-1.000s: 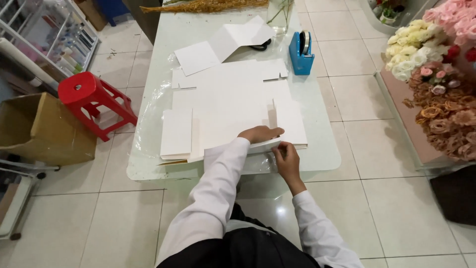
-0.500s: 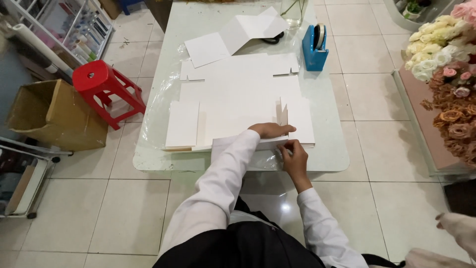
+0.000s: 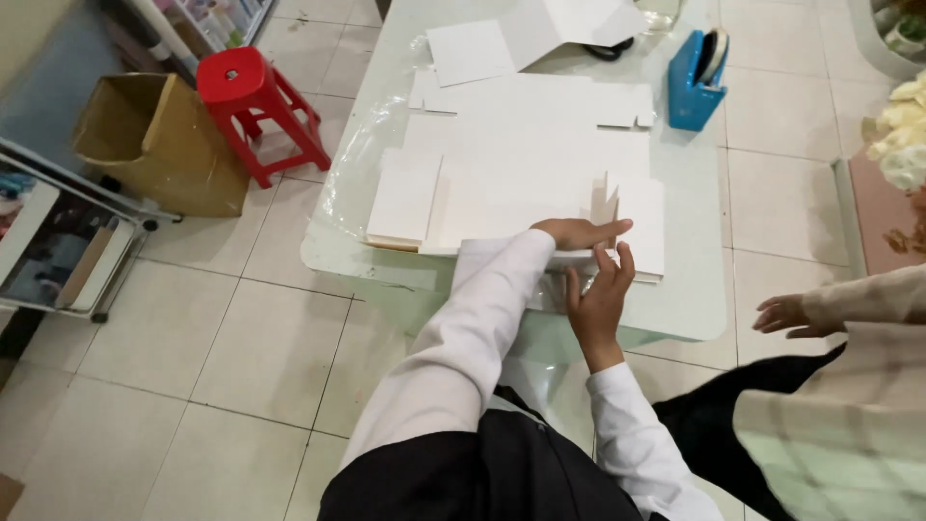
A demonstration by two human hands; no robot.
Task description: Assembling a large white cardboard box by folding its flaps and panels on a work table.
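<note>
Head view: your flat left hand (image 3: pixel 579 233) hides the card sheet's (image 3: pixel 526 183) near edge, your open right hand (image 3: pixel 598 294) just beside it on the glass table (image 3: pixel 694 299).

Flower shop: blooms (image 3: pixel 902 135), white card sheets (image 3: pixel 526 164), tape dispenser (image 3: pixel 696 79).

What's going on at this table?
A person in white sleeves works on flat white cardboard sheets on a glass table. The left hand presses on the near edge of the sheets; the right hand is at that edge, fingers spread. A blue tape dispenser stands farther back. Another person's hand is at the right.
</note>
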